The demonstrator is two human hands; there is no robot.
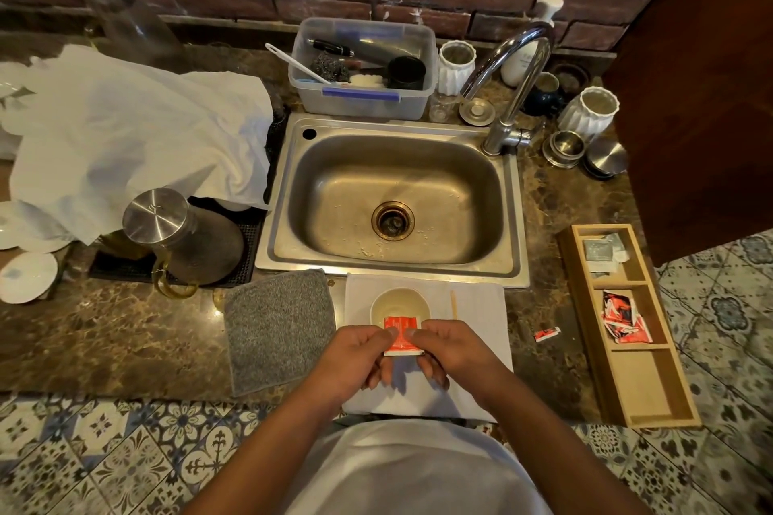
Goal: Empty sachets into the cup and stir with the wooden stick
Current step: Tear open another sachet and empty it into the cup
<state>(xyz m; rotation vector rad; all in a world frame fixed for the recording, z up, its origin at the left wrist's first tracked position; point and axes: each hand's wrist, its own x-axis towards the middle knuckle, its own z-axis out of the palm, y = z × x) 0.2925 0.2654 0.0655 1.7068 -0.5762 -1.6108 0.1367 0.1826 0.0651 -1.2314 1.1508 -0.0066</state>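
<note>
A red sachet (pixel 402 334) is pinched between both hands just in front of the white cup (pixel 399 302). My left hand (pixel 360 355) grips its left edge and my right hand (pixel 444 348) its right edge. The cup stands on a white napkin (pixel 477 301) at the counter's front edge, and its near rim is hidden by the sachet. A wooden stick (pixel 453 304) lies on the napkin right of the cup. A torn red strip (pixel 547 333) lies on the counter further right.
A wooden organiser (pixel 644 372) at the right holds red sachets (pixel 624 319) and grey ones (pixel 602 250). A grey cloth (pixel 279 326) lies left of the napkin. The steel sink (pixel 393 197) is behind the cup, a glass jug (pixel 167 230) at the left.
</note>
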